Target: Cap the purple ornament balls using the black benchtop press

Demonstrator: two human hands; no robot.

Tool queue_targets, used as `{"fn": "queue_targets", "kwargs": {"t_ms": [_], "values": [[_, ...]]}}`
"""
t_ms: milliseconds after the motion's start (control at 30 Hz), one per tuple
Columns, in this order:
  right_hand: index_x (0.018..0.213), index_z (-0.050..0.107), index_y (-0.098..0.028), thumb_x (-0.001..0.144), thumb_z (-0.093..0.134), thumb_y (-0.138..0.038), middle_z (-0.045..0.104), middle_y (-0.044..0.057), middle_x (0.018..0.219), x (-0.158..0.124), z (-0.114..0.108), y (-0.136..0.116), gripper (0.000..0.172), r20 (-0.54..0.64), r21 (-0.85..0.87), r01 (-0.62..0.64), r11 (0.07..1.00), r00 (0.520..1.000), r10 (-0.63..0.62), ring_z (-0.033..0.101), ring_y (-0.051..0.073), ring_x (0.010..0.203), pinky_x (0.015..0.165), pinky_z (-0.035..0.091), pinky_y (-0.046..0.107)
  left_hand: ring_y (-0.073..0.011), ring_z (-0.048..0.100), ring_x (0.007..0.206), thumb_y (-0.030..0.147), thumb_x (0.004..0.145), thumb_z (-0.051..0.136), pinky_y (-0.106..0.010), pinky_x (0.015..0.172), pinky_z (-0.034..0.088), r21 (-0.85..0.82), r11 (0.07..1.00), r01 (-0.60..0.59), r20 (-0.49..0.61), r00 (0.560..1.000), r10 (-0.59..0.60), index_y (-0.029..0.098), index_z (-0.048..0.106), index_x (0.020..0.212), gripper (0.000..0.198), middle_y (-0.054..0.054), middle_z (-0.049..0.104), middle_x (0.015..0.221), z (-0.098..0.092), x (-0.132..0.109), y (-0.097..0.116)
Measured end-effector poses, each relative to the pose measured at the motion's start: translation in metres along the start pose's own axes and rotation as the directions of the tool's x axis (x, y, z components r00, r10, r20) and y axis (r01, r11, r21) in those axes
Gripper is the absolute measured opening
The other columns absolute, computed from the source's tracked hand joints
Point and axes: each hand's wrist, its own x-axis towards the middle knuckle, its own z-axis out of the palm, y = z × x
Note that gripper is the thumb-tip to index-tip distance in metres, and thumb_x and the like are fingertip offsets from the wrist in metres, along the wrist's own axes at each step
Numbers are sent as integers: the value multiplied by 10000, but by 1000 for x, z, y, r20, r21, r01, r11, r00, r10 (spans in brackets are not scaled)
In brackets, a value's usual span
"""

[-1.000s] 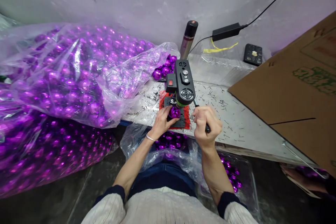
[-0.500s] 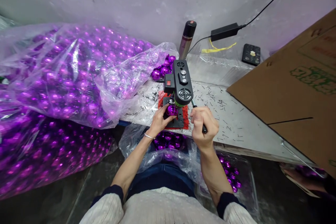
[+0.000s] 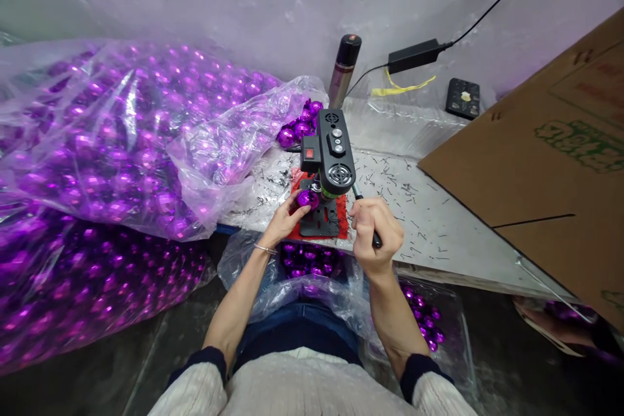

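A shiny purple bauble is held between the thumb and fingers of my left hand, at the left side of a small black bench drill press. My right hand is wrapped round the press's lever handle, whose black end shows below the fist. Under the drill head lies the black slotted base plate on a red mat. The head hides whatever sits in its chuck. A red switch is on the box at the machine's left.
Large clear bags of purple baubles fill the left. Loose baubles lie behind the press, near a spray can. Dark shavings dot the white bench. A cardboard box stands right. More baubles lie in plastic at my lap.
My left hand has drawn the bauble left and slightly up, away from under the drill head, baring more of the base plate. My right hand stays on the lever.
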Motion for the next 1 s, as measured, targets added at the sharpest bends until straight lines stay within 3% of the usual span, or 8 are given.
{"fn": "queue_targets", "kwargs": {"t_ms": [200, 333, 467, 633, 1000], "values": [[742, 543, -218, 948, 484, -80, 598, -2, 701, 0, 0, -1, 255, 3, 3, 2, 1000, 1000, -2, 591, 140, 683, 609, 440, 292, -286, 657, 1246, 337, 766, 832, -440, 1177, 425, 227, 972, -57, 18, 998, 55, 209, 661, 1317, 590, -79, 739, 1267, 0, -5, 0], [743, 566, -218, 950, 484, -96, 609, 4, 704, -1, 0, 0, 254, 2, -2, -8, 1000, 1000, 8, 597, 148, 683, 608, 450, 302, -308, 660, 1227, 370, 733, 868, -457, 1160, 439, 337, 925, -173, 34, 985, 172, 222, 681, 1276, 593, -93, 732, 1265, 9, -11, 2], [746, 571, -218, 945, 487, -89, 615, 2, 707, -1, 0, 0, 251, -1, -4, -6, 1000, 1000, 6, 599, 146, 682, 610, 457, 301, -326, 605, 1303, 397, 671, 920, -481, 1201, 396, 376, 876, -300, 59, 952, 301, 242, 698, 1200, 594, -104, 703, 1310, 20, -12, 2], [752, 553, -218, 936, 490, -58, 613, -2, 718, -1, -1, -1, 251, 12, -10, 1, 1000, 1000, -1, 605, 138, 700, 623, 461, 289, -329, 569, 1344, 442, 749, 862, -498, 1218, 373, 466, 792, -396, 129, 915, 381, 239, 672, 1244, 568, -131, 662, 1355, 22, -13, -5], [752, 522, -220, 933, 487, -58, 592, -4, 703, -5, 0, 3, 245, 10, 1, 28, 1000, 1000, -28, 608, 141, 714, 631, 467, 288, -312, 604, 1300, 435, 752, 859, -497, 1203, 389, 437, 798, -414, 108, 905, 411, 248, 667, 1263, 577, -118, 679, 1338, 20, -5, -18]]}}
